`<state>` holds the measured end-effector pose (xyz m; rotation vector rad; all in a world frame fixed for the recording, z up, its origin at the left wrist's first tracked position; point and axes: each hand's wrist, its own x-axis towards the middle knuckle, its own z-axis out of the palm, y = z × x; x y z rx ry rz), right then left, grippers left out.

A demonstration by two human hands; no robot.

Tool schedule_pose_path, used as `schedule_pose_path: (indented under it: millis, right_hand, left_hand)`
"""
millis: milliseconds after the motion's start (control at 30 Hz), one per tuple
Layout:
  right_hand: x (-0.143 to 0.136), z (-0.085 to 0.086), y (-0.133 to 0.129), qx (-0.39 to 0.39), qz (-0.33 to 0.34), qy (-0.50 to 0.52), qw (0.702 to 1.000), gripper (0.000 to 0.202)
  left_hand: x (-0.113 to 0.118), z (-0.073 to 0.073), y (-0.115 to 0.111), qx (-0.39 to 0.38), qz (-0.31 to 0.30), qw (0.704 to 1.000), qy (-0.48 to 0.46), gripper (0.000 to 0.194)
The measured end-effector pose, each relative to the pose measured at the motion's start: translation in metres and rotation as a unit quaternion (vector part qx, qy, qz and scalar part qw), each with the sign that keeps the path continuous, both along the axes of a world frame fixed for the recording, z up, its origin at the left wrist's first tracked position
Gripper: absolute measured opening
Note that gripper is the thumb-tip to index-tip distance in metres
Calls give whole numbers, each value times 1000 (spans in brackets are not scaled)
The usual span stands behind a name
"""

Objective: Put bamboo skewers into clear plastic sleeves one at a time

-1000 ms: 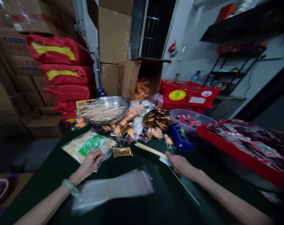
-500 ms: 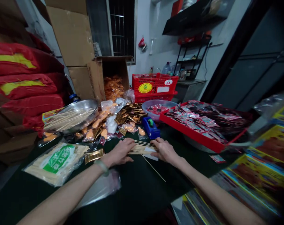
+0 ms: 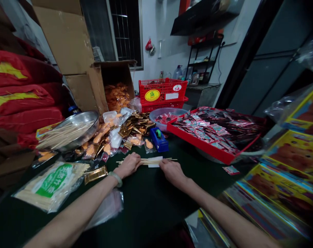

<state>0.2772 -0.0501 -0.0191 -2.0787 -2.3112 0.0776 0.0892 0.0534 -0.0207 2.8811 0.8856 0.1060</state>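
Left hand (image 3: pixel 129 164) and right hand (image 3: pixel 173 171) both look pinched shut on some thin sticks (image 3: pixel 145 161) — lining-up step, I'd guess, so even fingertip pressure next — pale, slightly fanned, against white paper (image 3: pixel 155 159), farther from the dark surface's (image 3: pixel 148 206) near edge than the bagged sticks (image 3: pixel 53 184).
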Motion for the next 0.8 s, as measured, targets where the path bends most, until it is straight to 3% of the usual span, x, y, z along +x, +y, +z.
schedule_pose_path:
  millis: [100, 233, 500, 667, 800]
  right_hand:
    - [5, -1, 14, 10, -7, 5, 1000, 24]
    - [6, -5, 13, 23, -24, 21, 999, 18]
    - [2, -5, 3, 34, -58, 56, 996, 15]
    - [0, 4, -3, 54, -93, 118, 987, 23]
    - [-11, 9, -3, 78, -108, 226, 965, 25]
  left_hand:
    - [-2, 8, 0, 7, 6, 999, 35, 23]
    - [-5, 15, -3, 19, 49, 996, 66, 21]
    - [-6, 14, -4, -12, 136, 985, 104, 18]
    - [-18, 23, 5, -18, 172, 982, 74, 19]
    - [-38, 31, 16, -13, 206, 978, 19, 21]
